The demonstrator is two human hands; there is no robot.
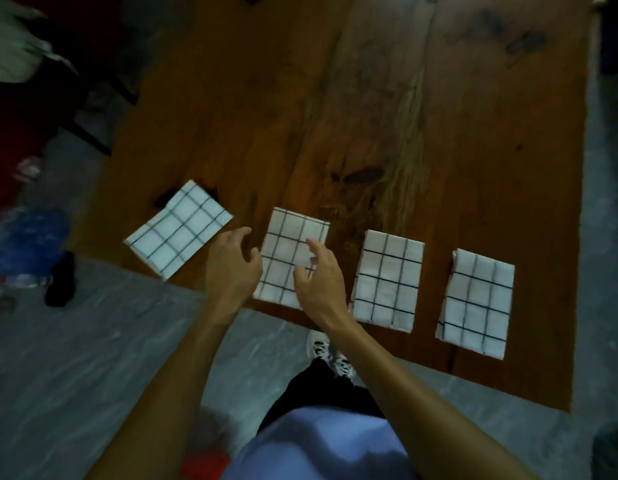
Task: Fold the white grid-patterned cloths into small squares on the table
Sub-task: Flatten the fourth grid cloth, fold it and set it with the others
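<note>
Both hands were open and empty, the right hand (319, 278) over the second cloth (287, 251), whose long axis ran from 6 to 12 o'clock near the front edge of the table (439, 133), the left hand (231, 265) touching-close at its 9 o'clock side.

Single head-worn wide-angle view, steeply downward over the near edge of the table (439, 116); close range
</note>
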